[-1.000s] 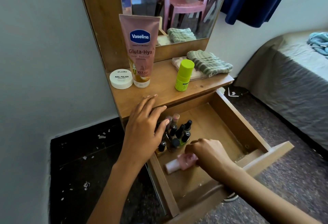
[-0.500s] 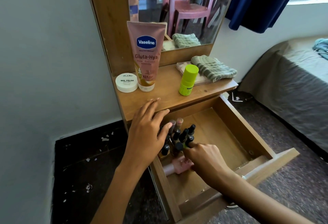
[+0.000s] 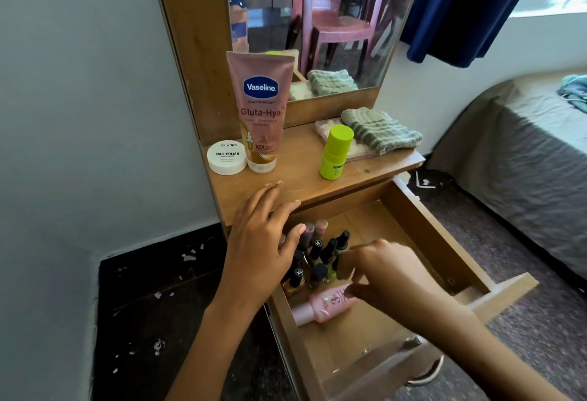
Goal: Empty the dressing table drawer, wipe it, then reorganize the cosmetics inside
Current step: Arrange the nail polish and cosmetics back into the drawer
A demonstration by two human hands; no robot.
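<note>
The wooden drawer [image 3: 440, 243] of the dressing table is pulled open. Several dark-capped nail polish bottles [image 3: 320, 257] and two lip tubes [image 3: 314, 230] stand in its back left corner. A pink bottle [image 3: 327, 305] lies on its side just in front of them. My left hand [image 3: 263, 242] has straight fingers on the tabletop edge, and its thumb touches the tubes. My right hand [image 3: 390, 273] is blurred, with fingers curled over the pink bottle's right end beside the polish bottles; its grip is unclear.
On the tabletop [image 3: 301, 181] stand a pink Vaseline tube [image 3: 260, 108], a white nail polish remover tub [image 3: 226, 157] and a lime green bottle [image 3: 335, 153]. A folded green cloth [image 3: 381, 130] lies on a palette. A bed [image 3: 524, 162] is at right.
My right hand slid the pink bottle left towards the polish bottles, then lifted slightly off it. The left hand stayed at the tabletop edge. The camera moved closer.
</note>
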